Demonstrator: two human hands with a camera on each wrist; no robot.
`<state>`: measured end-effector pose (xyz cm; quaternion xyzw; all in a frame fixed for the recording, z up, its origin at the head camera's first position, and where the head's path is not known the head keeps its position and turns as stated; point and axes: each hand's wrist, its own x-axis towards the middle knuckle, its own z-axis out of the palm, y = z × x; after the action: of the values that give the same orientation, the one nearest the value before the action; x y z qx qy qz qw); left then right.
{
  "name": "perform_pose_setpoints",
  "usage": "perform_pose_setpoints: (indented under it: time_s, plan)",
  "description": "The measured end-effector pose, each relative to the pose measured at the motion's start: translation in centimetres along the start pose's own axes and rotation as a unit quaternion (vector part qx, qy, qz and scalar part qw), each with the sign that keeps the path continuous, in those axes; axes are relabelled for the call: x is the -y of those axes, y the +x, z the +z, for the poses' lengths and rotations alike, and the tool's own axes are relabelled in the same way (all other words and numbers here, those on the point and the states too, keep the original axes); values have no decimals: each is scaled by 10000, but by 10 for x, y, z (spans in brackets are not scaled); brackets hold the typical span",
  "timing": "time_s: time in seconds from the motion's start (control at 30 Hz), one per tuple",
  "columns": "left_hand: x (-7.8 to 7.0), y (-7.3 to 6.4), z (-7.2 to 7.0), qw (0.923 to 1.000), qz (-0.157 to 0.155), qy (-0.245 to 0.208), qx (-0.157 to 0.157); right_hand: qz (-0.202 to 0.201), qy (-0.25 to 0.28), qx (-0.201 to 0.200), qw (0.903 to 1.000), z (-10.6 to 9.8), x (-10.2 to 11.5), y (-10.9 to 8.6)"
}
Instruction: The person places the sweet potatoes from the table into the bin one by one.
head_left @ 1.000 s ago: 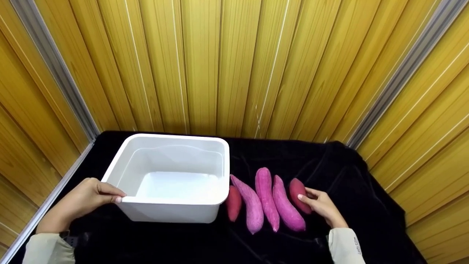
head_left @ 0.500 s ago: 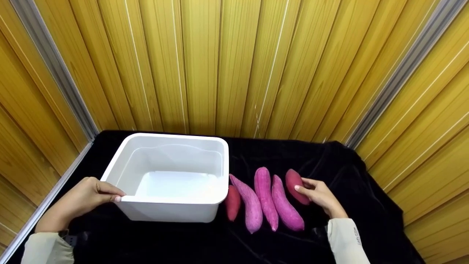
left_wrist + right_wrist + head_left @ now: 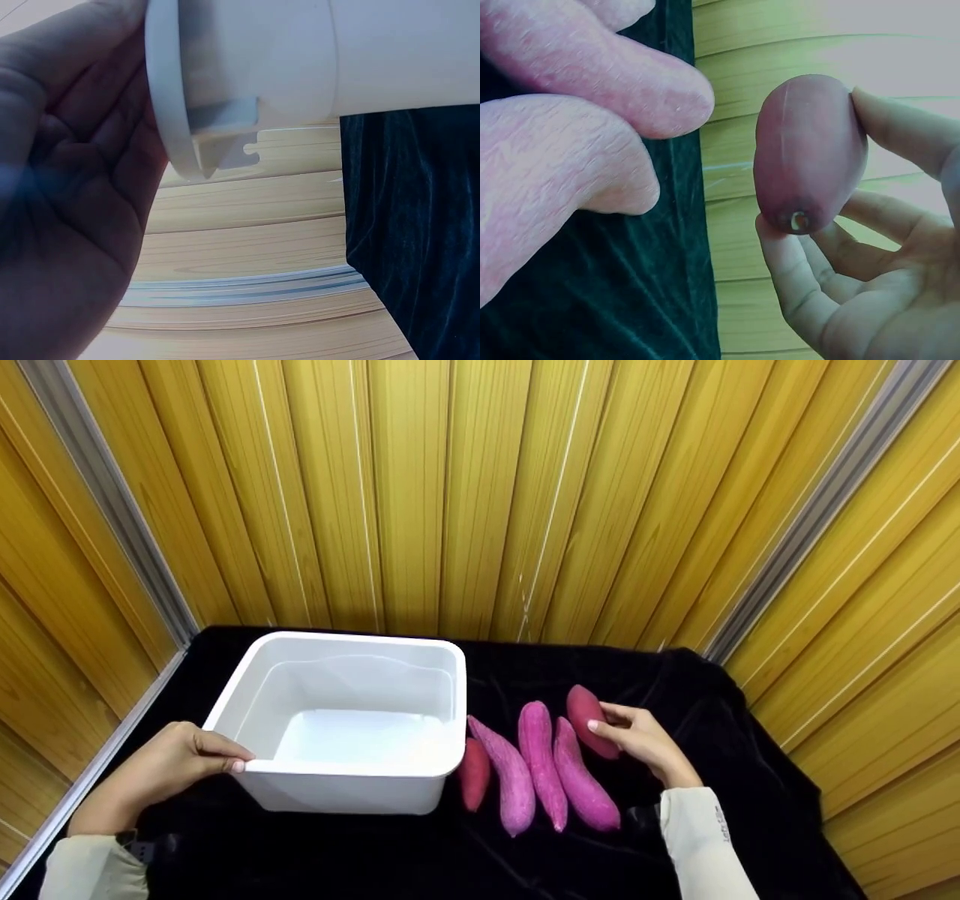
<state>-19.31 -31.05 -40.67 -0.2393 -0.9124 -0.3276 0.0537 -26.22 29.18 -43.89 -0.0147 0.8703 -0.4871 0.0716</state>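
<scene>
A white plastic tub (image 3: 345,795) stands on the black cloth. At its near left corner my left hand (image 3: 176,761) pinches the rim between thumb and fingers; the left wrist view shows the tub's rim (image 3: 166,82) against that hand's palm. My right hand (image 3: 645,739) holds a reddish sweet potato (image 3: 589,712) above the cloth, right of the tub. In the right wrist view the sweet potato (image 3: 810,150) sits between thumb and fingertips. Left of it lie several pink-purple sweet potatoes (image 3: 538,757) in a row, and a small red sweet potato (image 3: 474,776) beside the tub.
Black velvet cloth (image 3: 360,855) covers the table. Yellow wood-patterned panels (image 3: 480,502) rise behind and on both sides, with grey metal strips (image 3: 817,502) at the corners. The tub's inside shows only its white floor.
My right hand has lifted the reddish sweet potato and moved it up and to the left, away from its place at the row's right end. My left hand stays on the tub rim.
</scene>
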Motion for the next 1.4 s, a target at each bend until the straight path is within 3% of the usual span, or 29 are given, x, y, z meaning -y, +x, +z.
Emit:
perform_pose_setpoints:
  time_s: [0.67, 1.07, 1.4]
  plan:
    - [0, 0, 0, 9998, -159, 14, 73, -524, 125, 314, 9981, 19, 48, 12]
    - [0, 1, -1, 10000, 82, 44, -17, -725, 164, 544, 9958, 32, 76, 19]
    - [-3, 2, -1, 9998, -144, 81, 92, -840, 44, 654, 9943, 40, 99, 23]
